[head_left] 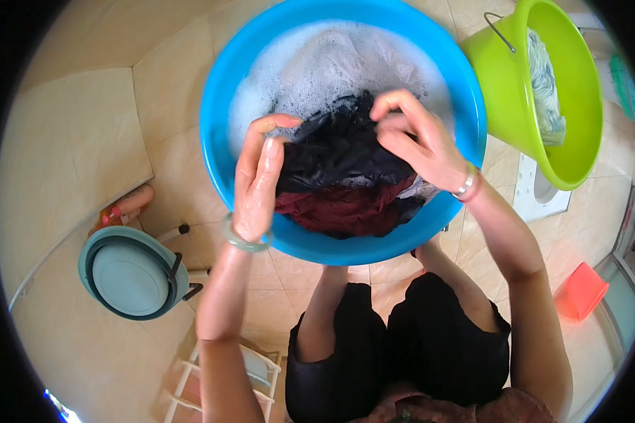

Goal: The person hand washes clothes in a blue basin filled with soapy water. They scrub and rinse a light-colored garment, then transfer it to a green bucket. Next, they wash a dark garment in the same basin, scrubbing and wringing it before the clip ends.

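A wet black garment (pixel 339 155) lies bunched in a large blue basin (pixel 216 141), above a dark red cloth (pixel 342 210). Over the garment's left side is my left hand (pixel 256 180), wet and with foam on it. Its fingers bend loosely toward the cloth, with a gap between finger and thumb. My right hand (pixel 423 144) is at the garment's right side, fingers curved and apart from the thumb. No cloth shows gripped in either hand. Sudsy water (pixel 261 92) fills the basin's far part, with a pale cloth (pixel 339 60) under the foam.
To the right, a lime green bucket (pixel 501 99) holds a pale patterned cloth (pixel 545 92). A coral container (pixel 582 290) stands on the tiled floor. At left are a grey-green folding basin (pixel 129 278) and bottles (pixel 130 204); a white rack (pixel 183 381) stands near my left arm.
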Action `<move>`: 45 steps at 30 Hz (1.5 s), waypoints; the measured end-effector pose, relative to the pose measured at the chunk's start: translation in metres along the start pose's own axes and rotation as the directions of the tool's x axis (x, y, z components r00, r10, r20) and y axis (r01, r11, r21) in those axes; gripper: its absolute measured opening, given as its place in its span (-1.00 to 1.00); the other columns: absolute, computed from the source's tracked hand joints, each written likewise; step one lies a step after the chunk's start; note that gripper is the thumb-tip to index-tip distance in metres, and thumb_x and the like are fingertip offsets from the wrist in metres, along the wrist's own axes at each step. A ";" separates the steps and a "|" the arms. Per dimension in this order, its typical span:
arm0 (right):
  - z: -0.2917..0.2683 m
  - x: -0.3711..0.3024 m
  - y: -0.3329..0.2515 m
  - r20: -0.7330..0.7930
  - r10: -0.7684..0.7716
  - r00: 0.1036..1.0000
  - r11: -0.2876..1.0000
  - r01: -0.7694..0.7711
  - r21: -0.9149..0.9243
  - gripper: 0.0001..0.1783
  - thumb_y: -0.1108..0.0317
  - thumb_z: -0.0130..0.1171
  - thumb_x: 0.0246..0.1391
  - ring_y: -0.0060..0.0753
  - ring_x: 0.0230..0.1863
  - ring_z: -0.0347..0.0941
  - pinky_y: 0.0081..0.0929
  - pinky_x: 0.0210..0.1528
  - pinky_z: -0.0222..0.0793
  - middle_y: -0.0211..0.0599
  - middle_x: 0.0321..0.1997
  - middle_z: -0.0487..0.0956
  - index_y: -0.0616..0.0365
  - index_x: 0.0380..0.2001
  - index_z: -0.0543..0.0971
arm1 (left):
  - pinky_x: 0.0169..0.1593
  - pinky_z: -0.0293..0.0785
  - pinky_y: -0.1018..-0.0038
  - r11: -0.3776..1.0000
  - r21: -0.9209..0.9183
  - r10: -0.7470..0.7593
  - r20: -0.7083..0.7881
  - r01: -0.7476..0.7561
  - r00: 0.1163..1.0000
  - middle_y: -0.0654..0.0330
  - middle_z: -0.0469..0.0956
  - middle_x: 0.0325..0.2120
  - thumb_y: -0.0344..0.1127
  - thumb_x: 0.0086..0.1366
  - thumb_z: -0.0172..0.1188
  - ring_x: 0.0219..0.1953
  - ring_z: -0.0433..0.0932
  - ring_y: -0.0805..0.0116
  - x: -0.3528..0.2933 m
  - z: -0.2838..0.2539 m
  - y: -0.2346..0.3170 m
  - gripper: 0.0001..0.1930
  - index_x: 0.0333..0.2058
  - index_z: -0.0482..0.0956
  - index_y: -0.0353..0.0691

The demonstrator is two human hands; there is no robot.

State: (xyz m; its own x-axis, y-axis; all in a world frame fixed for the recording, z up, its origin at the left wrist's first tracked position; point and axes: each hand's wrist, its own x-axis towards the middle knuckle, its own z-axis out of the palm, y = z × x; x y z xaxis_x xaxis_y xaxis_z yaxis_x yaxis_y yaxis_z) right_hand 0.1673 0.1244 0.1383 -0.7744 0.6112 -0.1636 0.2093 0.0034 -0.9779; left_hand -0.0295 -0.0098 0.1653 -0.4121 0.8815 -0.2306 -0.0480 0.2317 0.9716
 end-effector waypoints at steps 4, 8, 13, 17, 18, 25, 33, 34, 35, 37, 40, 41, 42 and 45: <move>-0.010 -0.035 0.000 0.249 -0.037 0.968 0.736 0.196 -0.648 -0.62 -0.02 0.12 0.20 -0.08 -0.48 0.51 -0.20 -0.37 0.41 -0.20 -0.60 0.52 0.07 -0.45 0.51 | -0.27 0.45 0.41 0.678 0.691 -0.074 0.404 -0.251 0.912 0.09 0.57 -0.47 -0.05 0.36 0.11 -0.41 0.56 0.23 -0.012 -0.047 -0.001 -0.69 -0.35 0.57 -0.19; 0.015 -0.056 0.012 0.258 -0.089 0.962 0.534 0.265 -0.803 -0.69 0.17 0.12 0.17 -0.28 -0.31 0.48 -0.29 -0.38 0.46 -0.33 -0.56 0.52 0.09 -0.59 0.53 | -0.41 0.43 0.34 0.190 0.858 0.097 0.467 -0.477 0.879 0.19 0.48 -0.61 -0.14 0.17 0.30 -0.48 0.53 0.18 -0.029 -0.035 -0.021 -0.75 -0.55 0.52 -0.14; 0.014 -0.047 -0.008 0.088 -0.070 0.994 0.367 0.108 -0.924 -0.80 0.22 0.29 -0.03 -0.36 -0.22 0.43 -0.41 -0.44 0.48 -0.45 -0.50 0.51 0.03 -0.47 0.48 | -0.45 0.44 0.35 0.191 0.902 0.079 0.380 -0.388 0.922 0.19 0.47 -0.58 -0.26 0.02 0.37 -0.49 0.53 0.17 -0.023 -0.035 -0.002 -0.77 -0.43 0.45 -0.08; 0.012 -0.045 -0.011 0.267 -0.034 0.963 0.273 0.265 -0.925 -0.72 0.06 0.36 -0.13 -0.35 -0.22 0.35 -0.30 -0.07 0.25 -0.47 -0.48 0.49 -0.04 -0.54 0.53 | -0.42 0.46 0.25 0.168 0.892 -0.033 0.430 -0.419 0.902 0.20 0.49 -0.53 -0.29 0.02 0.38 -0.44 0.56 0.15 -0.024 -0.039 -0.016 -0.73 -0.31 0.48 0.01; 0.011 -0.043 -0.013 0.278 -0.007 0.961 0.277 0.269 -0.923 -0.69 -0.01 0.31 -0.09 -0.38 -0.10 0.32 -0.23 0.05 0.11 -0.45 -0.40 0.47 -0.01 -0.56 0.59 | -0.41 0.47 0.24 0.134 0.916 -0.025 0.384 -0.377 0.923 0.20 0.50 -0.52 -0.32 0.02 0.37 -0.43 0.57 0.14 -0.025 -0.042 -0.015 -0.72 -0.30 0.48 0.01; -0.031 -0.036 -0.068 0.089 -0.348 0.933 0.388 0.230 -0.893 -0.77 0.22 0.35 -0.04 -0.27 -0.01 0.47 -0.26 0.02 0.29 -0.33 -0.27 0.54 0.13 -0.51 0.56 | -0.29 0.52 0.38 0.571 0.798 0.130 0.147 -0.195 0.981 0.14 0.56 -0.36 -0.50 0.08 0.11 -0.34 0.59 0.22 -0.014 -0.062 0.033 -0.84 -0.32 0.53 -0.19; -0.015 0.009 -0.070 -0.177 -0.512 0.840 0.718 0.306 -0.625 -0.76 0.36 0.41 -0.05 -0.23 -0.24 0.53 -0.43 -0.21 0.44 -0.20 -0.04 0.53 0.19 -0.48 0.51 | 0.18 0.31 0.41 0.982 0.121 0.162 -0.139 -0.145 0.977 -0.01 0.57 -0.05 -0.63 0.15 -0.15 -0.01 0.49 0.33 0.016 -0.030 0.009 -0.71 -0.16 0.40 -0.28; -0.009 0.018 -0.043 -0.136 -0.446 0.885 0.733 0.274 -0.622 -0.73 0.30 0.42 -0.06 -0.12 -0.12 0.54 -0.34 -0.12 0.46 -0.16 0.13 0.47 0.17 -0.46 0.51 | 0.22 0.27 0.33 0.979 0.200 0.070 -0.104 -0.048 0.992 -0.01 0.55 -0.01 -0.60 0.16 -0.13 0.06 0.47 0.24 0.020 -0.022 0.002 -0.63 -0.05 0.41 -0.21; -0.002 0.025 -0.012 -0.086 -0.363 0.928 0.792 0.259 -0.553 -0.75 0.27 0.38 -0.03 -0.03 -0.02 0.51 -0.29 -0.06 0.47 -0.12 0.20 0.43 0.14 -0.45 0.51 | 0.25 0.23 0.26 0.959 0.278 -0.028 -0.078 0.048 0.997 -0.01 0.53 0.04 -0.57 0.17 -0.10 0.13 0.44 0.16 0.025 -0.016 -0.010 -0.55 0.06 0.42 -0.13; 0.014 0.034 0.024 -0.005 -0.047 0.999 0.793 0.034 -0.608 -0.75 0.13 0.30 0.05 0.03 -0.04 0.51 -0.20 -0.11 0.50 -0.12 0.31 0.31 0.02 -0.35 0.52 | 0.32 0.16 0.15 0.698 0.685 0.246 0.046 -0.210 0.968 0.05 0.44 0.16 -0.56 0.16 -0.06 0.31 0.27 -0.02 0.038 -0.017 -0.072 -0.38 0.21 0.39 0.06; 0.025 0.038 0.080 -0.009 -0.095 0.995 0.659 0.057 -0.750 -0.68 0.03 0.24 0.09 0.07 -0.01 0.47 -0.13 -0.13 0.54 -0.14 0.35 0.25 -0.11 -0.14 0.54 | 0.22 -0.06 -0.48 0.355 0.922 -0.020 0.174 -0.156 0.985 0.23 -0.08 0.43 -0.30 0.29 0.06 0.47 -0.23 -0.06 0.046 0.008 -0.108 -0.41 0.29 0.28 0.26; 0.033 0.039 0.091 0.007 -0.123 0.992 0.588 0.078 -0.805 -0.64 0.01 0.22 0.10 0.09 0.01 0.46 -0.11 -0.12 0.56 -0.15 0.35 0.23 -0.15 -0.07 0.54 | 0.22 -0.08 -0.49 0.307 0.939 -0.089 0.192 -0.157 0.977 0.23 -0.14 0.45 -0.27 0.30 0.07 0.47 -0.26 -0.07 0.046 0.013 -0.117 -0.41 0.30 0.26 0.28; 0.038 0.039 0.101 0.025 -0.050 0.998 0.565 0.049 -0.824 -0.62 0.01 0.17 0.15 0.15 0.04 0.42 -0.08 -0.11 0.56 -0.16 0.34 0.23 -0.20 0.01 0.53 | 0.22 -0.06 -0.47 0.264 0.948 -0.088 0.209 -0.180 0.974 0.21 -0.15 0.45 -0.22 0.33 0.06 0.47 -0.27 -0.04 0.045 0.017 -0.125 -0.44 0.31 0.26 0.24; 0.048 0.047 0.119 0.052 -0.043 0.998 0.569 0.067 -0.820 -0.63 0.04 0.15 0.17 0.16 0.04 0.42 -0.07 -0.11 0.56 -0.17 0.33 0.23 -0.20 0.02 0.52 | 0.22 -0.01 -0.44 0.208 0.963 -0.161 0.209 -0.173 0.965 0.21 -0.13 0.44 -0.18 0.36 0.02 0.47 -0.26 -0.04 0.050 0.014 -0.146 -0.47 0.31 0.25 0.19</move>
State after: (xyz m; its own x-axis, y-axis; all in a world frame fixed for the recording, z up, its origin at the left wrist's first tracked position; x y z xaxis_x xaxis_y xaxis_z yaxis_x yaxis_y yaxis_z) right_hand 0.1276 0.1156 0.0085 -0.8125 0.5686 -0.1284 0.5567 0.6917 -0.4600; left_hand -0.0302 0.0060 0.0110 -0.2000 0.8987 -0.3904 0.9373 0.2915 0.1908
